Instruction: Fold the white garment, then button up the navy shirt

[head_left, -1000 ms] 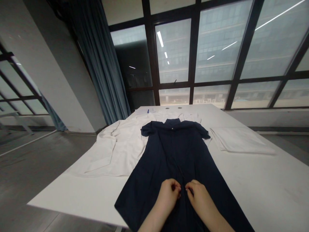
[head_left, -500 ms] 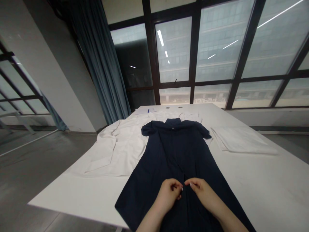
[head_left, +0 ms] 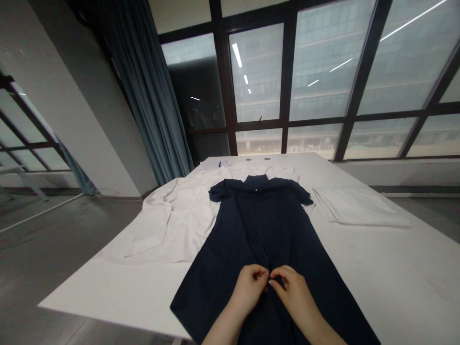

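Right hand (head_left: pixel 293 292) nearer left (head_left: pixel 248 287), apparently on dress (head_left: pixel 251 225)

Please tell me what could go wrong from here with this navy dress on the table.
The left hand and right hand are close together at the centre front of the navy shirt dress, so tugging there could skew its front edges. The dress's lower part reaches the near edge of the white table and might slip over. Its upper part lies against a white garment, which could get dragged along.

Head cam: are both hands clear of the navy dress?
No, the left hand and right hand are both on the navy shirt dress, meeting at its front.
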Demonstrator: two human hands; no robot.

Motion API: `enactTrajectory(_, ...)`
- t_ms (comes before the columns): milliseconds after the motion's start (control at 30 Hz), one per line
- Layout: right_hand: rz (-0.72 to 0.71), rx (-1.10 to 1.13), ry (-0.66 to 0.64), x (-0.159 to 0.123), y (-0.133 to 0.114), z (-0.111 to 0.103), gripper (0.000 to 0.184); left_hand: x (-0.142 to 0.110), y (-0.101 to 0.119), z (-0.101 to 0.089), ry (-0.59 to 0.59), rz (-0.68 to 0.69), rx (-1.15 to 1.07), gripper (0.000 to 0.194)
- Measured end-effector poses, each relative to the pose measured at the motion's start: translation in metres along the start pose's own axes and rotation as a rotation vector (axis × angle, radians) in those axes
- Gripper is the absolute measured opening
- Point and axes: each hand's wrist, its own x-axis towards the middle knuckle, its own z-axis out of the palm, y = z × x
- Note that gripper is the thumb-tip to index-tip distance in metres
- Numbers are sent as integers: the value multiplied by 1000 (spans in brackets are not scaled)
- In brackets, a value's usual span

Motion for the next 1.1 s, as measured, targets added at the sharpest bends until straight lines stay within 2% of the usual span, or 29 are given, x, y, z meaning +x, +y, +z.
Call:
enactTrajectory(100, -4, -41, 18, -1, -3, 0, 13, 0, 2, 3, 14, 12, 18, 23)
enactTrajectory(233, 7, -45, 29, -3, 1, 0, 12, 0, 2, 5, 53, -19, 69, 15)
enactTrajectory(367, -1, -100, 45, -4, 7, 0, 16, -3, 3, 8, 82, 2, 211, 13)
enactTrajectory(500, -3, -123, 21, -4, 10, 0, 20, -4, 7, 11, 123, 46, 338, 13)
enactTrajectory(667, -11, -132, -3, -4, 8, -3, 21, -3, 14, 15, 112, 33, 368, 12)
enactTrajectory(900, 45, -115, -7, -2, 2, -7, 19, -6, 10, 12, 167, 90, 201, 8)
enactTrajectory(1100, 124, 37, -9, 4, 8, 2, 17, -5, -5, 5, 128, 76, -79, 8)
